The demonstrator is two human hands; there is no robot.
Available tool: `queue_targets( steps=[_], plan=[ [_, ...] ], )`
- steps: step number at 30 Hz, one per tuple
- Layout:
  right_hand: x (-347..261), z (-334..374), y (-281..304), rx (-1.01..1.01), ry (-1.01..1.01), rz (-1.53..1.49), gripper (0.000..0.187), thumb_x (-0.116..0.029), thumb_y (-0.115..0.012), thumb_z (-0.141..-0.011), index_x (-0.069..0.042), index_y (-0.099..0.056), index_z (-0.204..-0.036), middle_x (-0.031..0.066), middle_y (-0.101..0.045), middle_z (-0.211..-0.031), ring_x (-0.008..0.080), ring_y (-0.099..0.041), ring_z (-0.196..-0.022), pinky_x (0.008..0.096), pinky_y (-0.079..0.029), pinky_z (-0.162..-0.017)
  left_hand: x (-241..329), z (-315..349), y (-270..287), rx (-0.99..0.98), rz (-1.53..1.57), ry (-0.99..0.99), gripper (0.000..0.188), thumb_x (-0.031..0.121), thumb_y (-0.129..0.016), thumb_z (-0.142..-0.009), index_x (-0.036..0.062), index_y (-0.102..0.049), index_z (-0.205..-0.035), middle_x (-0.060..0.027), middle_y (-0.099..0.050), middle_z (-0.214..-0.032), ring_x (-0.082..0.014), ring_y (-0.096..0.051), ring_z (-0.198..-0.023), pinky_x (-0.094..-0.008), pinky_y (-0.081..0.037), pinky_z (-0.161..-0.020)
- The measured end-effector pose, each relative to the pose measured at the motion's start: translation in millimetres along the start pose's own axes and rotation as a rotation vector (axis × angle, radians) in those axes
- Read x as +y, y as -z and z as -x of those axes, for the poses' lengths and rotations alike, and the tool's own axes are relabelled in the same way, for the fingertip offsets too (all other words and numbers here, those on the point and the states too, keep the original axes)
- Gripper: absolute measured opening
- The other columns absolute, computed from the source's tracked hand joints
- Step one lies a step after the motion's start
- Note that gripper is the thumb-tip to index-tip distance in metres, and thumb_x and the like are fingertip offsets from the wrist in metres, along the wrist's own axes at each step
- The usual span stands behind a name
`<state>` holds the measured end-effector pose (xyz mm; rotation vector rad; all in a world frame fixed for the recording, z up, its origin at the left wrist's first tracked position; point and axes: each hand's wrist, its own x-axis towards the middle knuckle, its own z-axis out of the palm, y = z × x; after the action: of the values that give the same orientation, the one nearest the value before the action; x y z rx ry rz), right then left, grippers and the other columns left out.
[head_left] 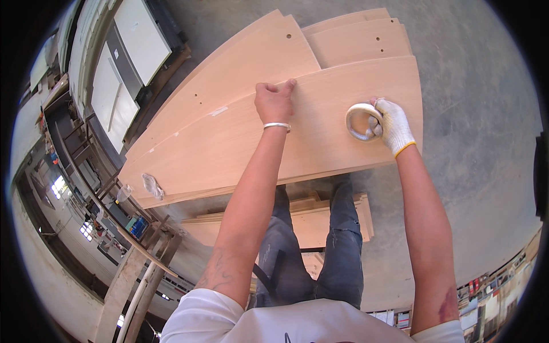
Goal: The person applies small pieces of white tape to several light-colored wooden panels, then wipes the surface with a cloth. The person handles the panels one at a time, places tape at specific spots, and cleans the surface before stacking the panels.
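Observation:
A pale wooden board with a curved far edge lies across the front of a stack. Bare, with a bracelet at the wrist, my left hand is closed at that far edge; what its fingertips hold, if anything, is hidden. My right hand, in a white knitted glove, grips a roll of tape just over the board's right part. Short whitish strips sit along the curved edge left of my left hand.
More boards with small drilled holes lie behind, one at the far left and others at the far right. A crumpled whitish thing rests on the front board's left end. Further boards lie low near my legs. White panels stand at the upper left.

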<state>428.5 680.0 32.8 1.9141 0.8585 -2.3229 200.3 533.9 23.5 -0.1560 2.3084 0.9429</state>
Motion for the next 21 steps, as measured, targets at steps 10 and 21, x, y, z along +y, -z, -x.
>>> queue_targets(
  steps=[10,21],
  plan=[
    [-0.8,0.8,-1.8,0.027,-0.017,-0.049,0.019,-0.023,-0.062,-0.103,-0.006,-0.067,-0.096,0.0045,-0.057,-0.068,0.0151,-0.054,-0.049,0.0365,-0.048,-0.041,12.1,-9.9,2.4,-0.017,-0.346,0.028,0.062,0.044,-0.095,-0.077,0.0016,-0.054,-0.098,-0.0150,-0.071,-0.084,-0.0291,-0.070,-0.072,-0.0426,-0.057,-0.064],
    [0.9,0.0,1.2,0.070,-0.020,-0.040,0.016,-0.025,-0.065,-0.102,-0.010,-0.068,-0.097,0.0030,-0.061,-0.075,0.0145,-0.056,-0.054,0.0388,-0.048,-0.043,0.8,-21.7,27.2,-0.080,-0.188,0.102,0.044,0.037,-0.089,-0.084,0.0058,-0.058,-0.091,-0.0113,-0.073,-0.082,-0.0269,-0.072,-0.075,-0.0410,-0.057,-0.069]
  ],
)
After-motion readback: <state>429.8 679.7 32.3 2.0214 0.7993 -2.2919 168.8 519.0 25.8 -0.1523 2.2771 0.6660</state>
